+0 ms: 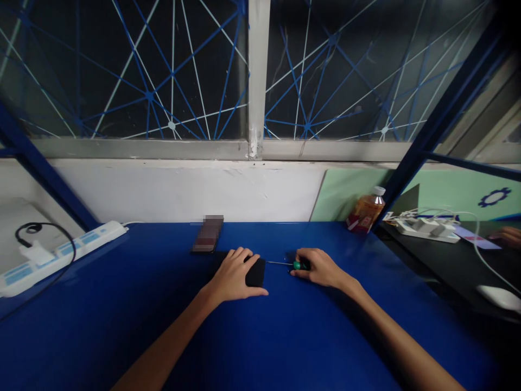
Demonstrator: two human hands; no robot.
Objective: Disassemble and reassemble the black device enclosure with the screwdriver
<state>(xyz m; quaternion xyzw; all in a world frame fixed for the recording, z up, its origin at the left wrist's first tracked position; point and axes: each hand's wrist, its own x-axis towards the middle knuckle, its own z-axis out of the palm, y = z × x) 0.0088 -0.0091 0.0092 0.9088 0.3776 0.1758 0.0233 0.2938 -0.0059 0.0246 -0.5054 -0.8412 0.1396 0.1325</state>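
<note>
On the blue table, my left hand (236,277) rests over a flat black object (256,273), its fingers across the top and its thumb stretched out along the near side. My right hand (319,267) is closed round the green handle of a screwdriver (297,265). The thin metal shaft points left, and its tip is at the right edge of the black object. Whether the tip touches or enters that edge is too small to tell. A dark flat piece, partly hidden, lies under and behind my left hand.
A dark phone-like slab (208,234) lies behind my left hand. A white power strip (65,256) with a black cable is at the left. A drink bottle (366,210) stands back right. On the black table (439,266) are another power strip, a white mouse and another person's hand.
</note>
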